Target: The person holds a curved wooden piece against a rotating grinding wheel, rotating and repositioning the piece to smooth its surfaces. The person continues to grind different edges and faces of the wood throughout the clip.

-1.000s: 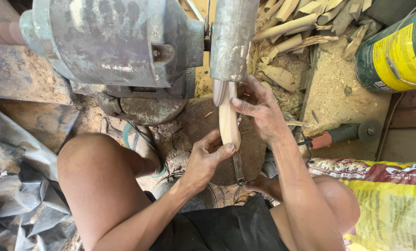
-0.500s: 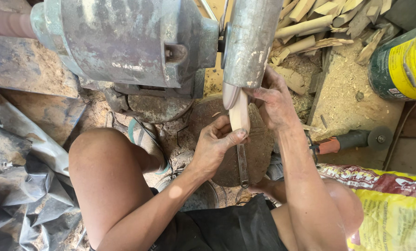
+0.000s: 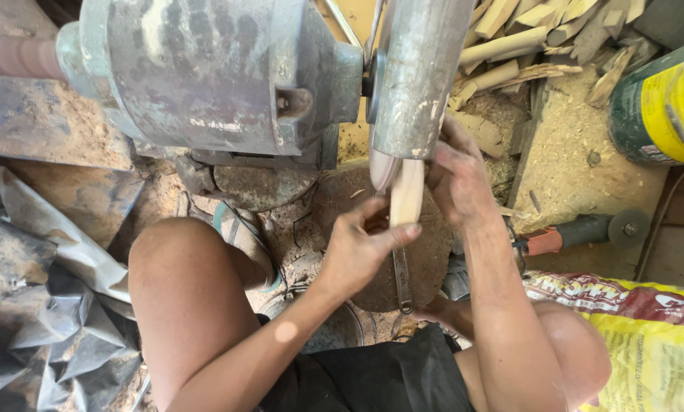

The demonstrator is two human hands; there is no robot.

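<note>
The person sat low on the dusty floor (image 3: 571,160), knees apart, in front of a grey motor (image 3: 220,76) with a metal guard (image 3: 418,72) beside it. Both hands held one pale wooden stick (image 3: 406,194), which stood almost upright under the guard. The left hand (image 3: 357,248) was closed around the lower end of the stick, with the thumb pressed on its side. The right hand (image 3: 458,177) gripped the upper part from the other side; its fingertips were partly hidden behind the guard, so how they lay was hard to see. The top of the stick touched a grinding disc (image 3: 382,169), but only a small curved edge of this disc showed below the guard.

A thin metal tool (image 3: 401,278) lay on the floor below the hands. An orange and black power tool (image 3: 579,233) lay near the right forearm. Wood scraps (image 3: 525,34) were piled at the top edge. A green and yellow can (image 3: 663,99) and a yellow sack (image 3: 647,343) were both cut off at the right edge.
</note>
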